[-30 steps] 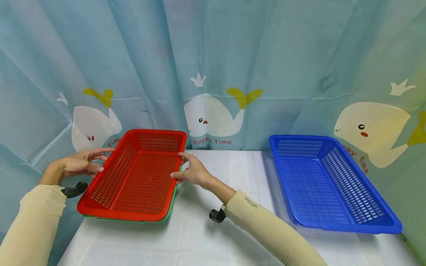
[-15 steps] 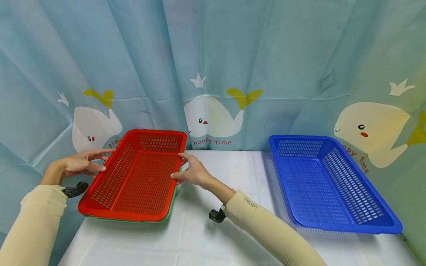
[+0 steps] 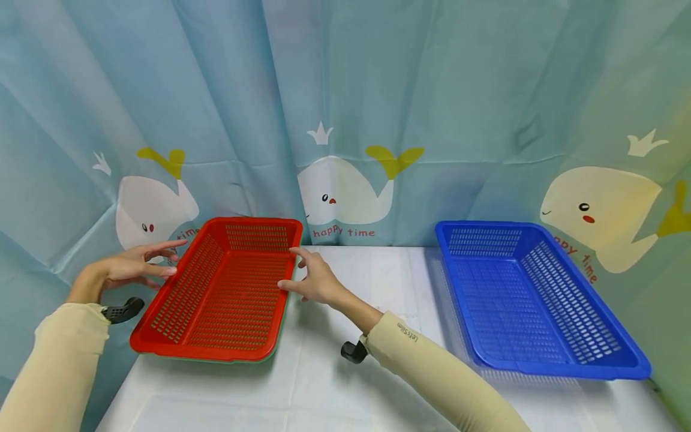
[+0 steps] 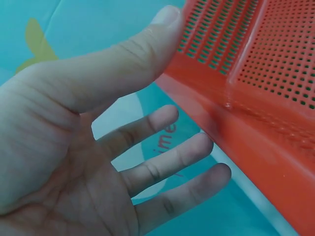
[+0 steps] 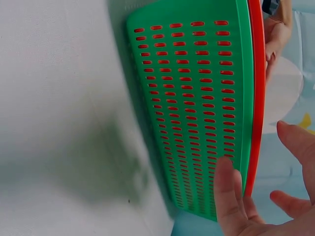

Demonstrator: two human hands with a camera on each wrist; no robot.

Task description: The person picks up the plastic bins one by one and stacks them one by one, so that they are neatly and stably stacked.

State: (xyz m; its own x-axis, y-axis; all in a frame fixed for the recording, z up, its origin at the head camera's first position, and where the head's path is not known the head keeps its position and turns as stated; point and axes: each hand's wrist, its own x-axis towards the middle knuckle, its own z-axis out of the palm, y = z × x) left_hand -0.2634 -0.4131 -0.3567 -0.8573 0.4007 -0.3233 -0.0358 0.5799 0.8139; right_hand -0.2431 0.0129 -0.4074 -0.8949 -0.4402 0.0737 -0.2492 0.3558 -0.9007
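Note:
A red slotted basket [image 3: 243,288] sits nested inside a green basket [image 5: 192,88], on the left part of the table. Little more than a thin green edge shows below the red rim in the head view. At the basket's left side is my left hand [image 3: 129,267], fingers spread; its thumb [image 4: 162,29] is at the red rim, and I cannot tell if it touches. My right hand [image 3: 318,279] is by the right rim with thumb and forefinger apart. In the right wrist view its fingers [image 5: 225,187] are beside the green wall and curl round nothing.
A blue basket [image 3: 610,324] stands at the right, with a clear plastic basket [image 3: 459,327] under it. The table [image 3: 356,372] has a white cover. Behind it hangs a blue curtain [image 3: 459,90] printed with whales.
The red basket has sunk lower into the green one. My right fingers have loosened from its rim and spread. The left hand has shifted only slightly.

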